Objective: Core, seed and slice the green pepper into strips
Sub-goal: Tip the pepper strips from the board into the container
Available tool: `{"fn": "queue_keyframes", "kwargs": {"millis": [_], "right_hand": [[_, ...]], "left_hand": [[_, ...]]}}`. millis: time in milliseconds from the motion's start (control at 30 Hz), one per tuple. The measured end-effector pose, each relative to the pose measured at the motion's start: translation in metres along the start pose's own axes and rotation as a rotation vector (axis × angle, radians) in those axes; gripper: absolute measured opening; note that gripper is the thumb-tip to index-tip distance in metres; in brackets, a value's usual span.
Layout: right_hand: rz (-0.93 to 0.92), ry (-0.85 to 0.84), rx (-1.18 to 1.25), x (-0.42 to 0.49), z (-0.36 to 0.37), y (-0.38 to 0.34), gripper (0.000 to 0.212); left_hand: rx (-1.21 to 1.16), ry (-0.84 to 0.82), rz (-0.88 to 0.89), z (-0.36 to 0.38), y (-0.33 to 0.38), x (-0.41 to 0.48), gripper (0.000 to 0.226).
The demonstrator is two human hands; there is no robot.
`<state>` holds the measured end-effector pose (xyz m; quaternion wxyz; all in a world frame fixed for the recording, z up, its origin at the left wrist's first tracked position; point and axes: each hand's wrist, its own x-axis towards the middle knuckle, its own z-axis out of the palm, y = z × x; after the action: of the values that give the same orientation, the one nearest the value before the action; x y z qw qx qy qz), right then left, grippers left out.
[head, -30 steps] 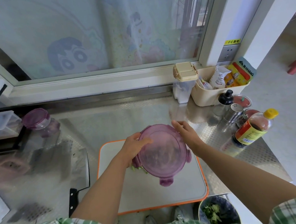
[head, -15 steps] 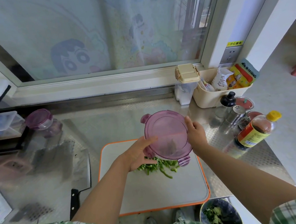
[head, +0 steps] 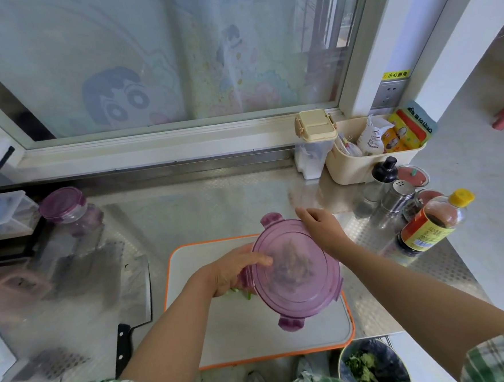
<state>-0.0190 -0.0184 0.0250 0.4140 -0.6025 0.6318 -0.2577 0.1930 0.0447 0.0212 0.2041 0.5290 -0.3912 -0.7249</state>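
Observation:
A round purple container lid (head: 295, 272) hangs over the white, orange-rimmed cutting board (head: 255, 336). My left hand (head: 235, 271) grips its left rim, with fingers on top. My right hand (head: 322, 230) holds its far right rim. Only a few green pepper strips (head: 241, 294) peek out under my left hand; the lid hides the rest. A cleaver (head: 133, 306) with a black handle lies flat on the steel counter, left of the board.
A purple-lidded jar (head: 67, 208) stands at the back left. Bottles and shakers (head: 423, 226) crowd the right side, behind them a beige basket (head: 371, 164). A bin with green scraps (head: 373, 364) sits below the counter edge.
The lid came back toward me and lower, again covering the pepper strips that showed half a second ago. My left hand shifted from under the lid to its left rim.

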Motion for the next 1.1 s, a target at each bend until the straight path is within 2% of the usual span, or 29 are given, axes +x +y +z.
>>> {"fn": "queue_keyframes", "kwargs": {"millis": [100, 167, 267, 367, 467, 567, 633, 667, 733, 800, 833, 867, 967, 1100], "right_hand": [[0.087, -0.023, 0.073, 0.001, 0.002, 0.003, 0.044], [0.198, 0.025, 0.162, 0.001, 0.002, 0.004, 0.037], [0.392, 0.130, 0.360, 0.000, 0.002, 0.004, 0.032], [0.497, 0.151, 0.441, -0.001, 0.006, 0.009, 0.035], [0.489, 0.142, 0.377, 0.001, 0.007, 0.015, 0.041], [0.316, 0.215, 0.204, -0.001, 0.009, 0.012, 0.044], [0.072, 0.271, 0.033, -0.010, 0.013, 0.002, 0.048], [-0.066, 0.210, 0.007, -0.016, 0.016, -0.005, 0.052], [-0.261, -0.024, -0.067, -0.026, 0.025, -0.013, 0.068], [-0.358, -0.219, -0.310, -0.031, 0.034, -0.014, 0.097], [-0.392, -0.249, -0.402, -0.031, 0.036, -0.014, 0.106], [-0.433, -0.237, -0.436, -0.031, 0.037, -0.012, 0.107], [-0.537, -0.196, -0.395, -0.032, 0.036, -0.010, 0.088], [-0.549, -0.197, -0.326, -0.029, 0.030, -0.010, 0.077]], "left_hand": [[-0.088, 0.031, -0.071, -0.001, -0.002, 0.000, 0.066], [-0.273, 0.041, -0.054, -0.003, -0.003, -0.001, 0.057], [-0.553, 0.015, 0.027, -0.001, -0.002, 0.004, 0.069], [-0.606, -0.082, 0.043, 0.017, 0.007, 0.006, 0.079], [-0.627, -0.098, -0.030, 0.018, 0.001, 0.012, 0.088], [-0.620, 0.020, -0.077, 0.015, -0.005, 0.018, 0.087], [-0.568, 0.121, -0.025, 0.020, 0.001, 0.018, 0.079], [-0.545, 0.180, 0.005, 0.023, 0.004, 0.019, 0.073], [-0.544, 0.266, 0.042, 0.022, 0.006, 0.025, 0.067], [-0.565, 0.321, 0.071, 0.018, 0.006, 0.028, 0.081], [-0.559, 0.363, 0.083, 0.017, 0.006, 0.029, 0.085], [-0.526, 0.435, 0.099, 0.016, 0.006, 0.030, 0.078], [-0.489, 0.611, 0.152, 0.015, 0.008, 0.027, 0.043], [-0.478, 0.680, 0.190, 0.009, 0.007, 0.025, 0.050]]}}
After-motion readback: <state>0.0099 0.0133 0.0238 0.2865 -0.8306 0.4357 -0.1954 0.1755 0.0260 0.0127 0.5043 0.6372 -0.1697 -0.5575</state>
